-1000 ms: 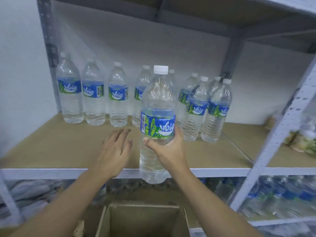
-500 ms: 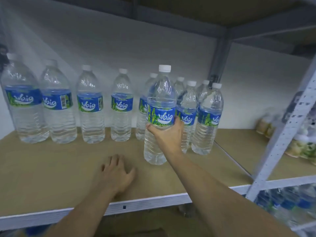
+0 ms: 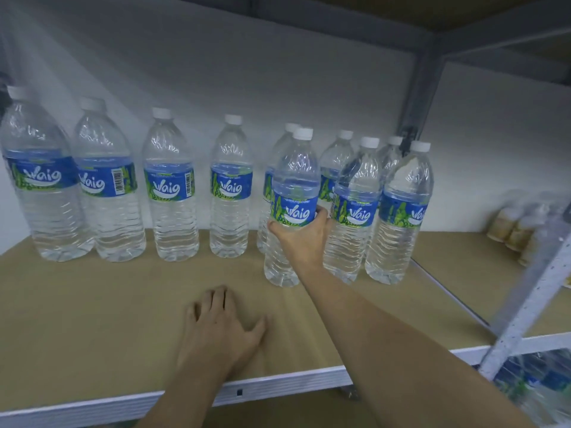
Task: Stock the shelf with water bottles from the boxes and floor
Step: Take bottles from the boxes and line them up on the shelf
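My right hand point(image 3: 304, 234) grips a clear water bottle point(image 3: 293, 180) with a blue and green label. The bottle stands upright on the tan shelf board point(image 3: 92, 304), just in front of the back row and left of two front bottles point(image 3: 355, 208). My left hand point(image 3: 221, 327) rests flat on the shelf board, fingers straight, holding nothing. Several more bottles point(image 3: 171, 186) of the same kind line the back wall to the left.
A white metal upright point(image 3: 525, 307) rises at the right front corner. Small yellowish jars point(image 3: 506, 225) stand on the adjoining shelf to the right. More bottles in plastic wrap point(image 3: 537, 378) lie on the lower shelf. The shelf's white front edge point(image 3: 92, 403) runs below my arms.
My right hand has carried the bottle from in front of the shelf edge up and back onto the board beside the front bottles. My left hand has settled flat on the shelf.
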